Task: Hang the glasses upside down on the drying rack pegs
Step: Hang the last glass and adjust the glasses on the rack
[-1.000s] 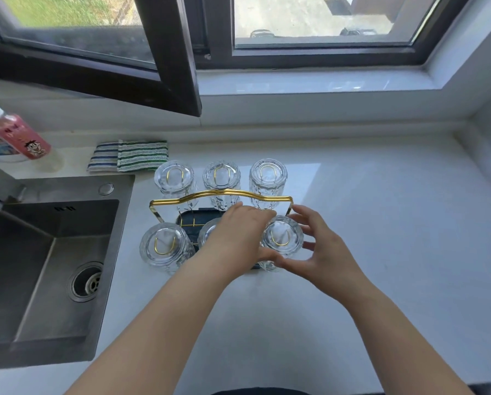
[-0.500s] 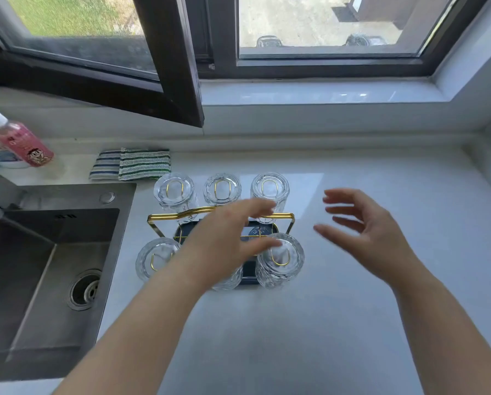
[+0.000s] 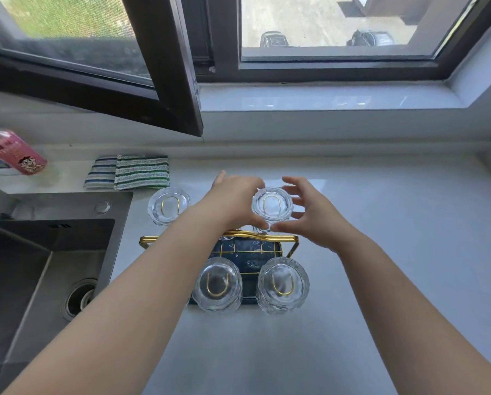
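Note:
A gold wire drying rack (image 3: 282,238) with a dark blue tray (image 3: 247,249) stands on the white counter. Clear glasses hang upside down on its pegs: back left (image 3: 168,206), back right (image 3: 272,206), front middle (image 3: 218,283) and front right (image 3: 282,285). My left hand (image 3: 235,201) curls around the left side of the back right glass, thumb at its near edge. On that glass's right side my right hand (image 3: 309,218) has its fingers spread, just off the glass. My left hand and arm hide the back middle and front left pegs.
A steel sink (image 3: 39,266) with its drain (image 3: 80,297) lies at the left. Striped cloths (image 3: 130,172) and a pink bottle (image 3: 16,151) sit behind it. An open dark window sash (image 3: 164,81) juts over the back of the counter. White counter (image 3: 395,252) stretches to the right.
Both hands left the front right glass, drew apart, then moved back over the rack to the back right glass. The view has shifted closer to the counter.

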### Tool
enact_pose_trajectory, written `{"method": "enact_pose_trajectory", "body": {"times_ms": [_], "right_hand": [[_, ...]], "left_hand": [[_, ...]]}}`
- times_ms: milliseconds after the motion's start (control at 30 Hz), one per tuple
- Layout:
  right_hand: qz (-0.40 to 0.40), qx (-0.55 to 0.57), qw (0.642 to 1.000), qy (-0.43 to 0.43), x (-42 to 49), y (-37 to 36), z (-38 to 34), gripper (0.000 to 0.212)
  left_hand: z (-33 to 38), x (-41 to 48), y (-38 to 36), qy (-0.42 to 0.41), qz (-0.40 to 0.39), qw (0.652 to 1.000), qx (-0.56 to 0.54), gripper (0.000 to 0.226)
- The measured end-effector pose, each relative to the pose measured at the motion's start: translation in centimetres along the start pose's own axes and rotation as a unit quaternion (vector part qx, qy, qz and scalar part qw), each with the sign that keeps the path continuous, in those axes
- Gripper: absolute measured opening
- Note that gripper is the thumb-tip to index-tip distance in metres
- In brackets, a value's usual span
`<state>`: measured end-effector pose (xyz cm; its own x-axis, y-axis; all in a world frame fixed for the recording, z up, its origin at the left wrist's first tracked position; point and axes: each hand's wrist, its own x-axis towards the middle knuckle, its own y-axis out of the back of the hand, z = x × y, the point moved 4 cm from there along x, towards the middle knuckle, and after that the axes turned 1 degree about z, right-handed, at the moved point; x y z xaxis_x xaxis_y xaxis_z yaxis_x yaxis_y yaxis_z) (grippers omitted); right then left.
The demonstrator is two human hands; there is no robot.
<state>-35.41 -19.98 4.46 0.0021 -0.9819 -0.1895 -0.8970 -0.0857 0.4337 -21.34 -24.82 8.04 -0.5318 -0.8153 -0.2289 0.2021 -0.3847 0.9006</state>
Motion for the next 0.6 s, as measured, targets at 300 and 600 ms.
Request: {"method": "enact_pose_trajectory", "body": {"times_ms": [300, 600], "right_hand": [[0.008, 0.007, 1.000, 0.003, 0.00, 0.10, -0.07, 0.092], [0.010, 0.003, 1.000, -0.004, 0.07, -0.06, -0.09, 0.091]], "left_hand": [[-0.15, -0.03, 0.09, -0.012, 0.012, 1.000, -0.008, 0.070], [-0.30, -0.12, 0.05, -0.013, 0.007, 0.998, -0.055, 0.070]]}}
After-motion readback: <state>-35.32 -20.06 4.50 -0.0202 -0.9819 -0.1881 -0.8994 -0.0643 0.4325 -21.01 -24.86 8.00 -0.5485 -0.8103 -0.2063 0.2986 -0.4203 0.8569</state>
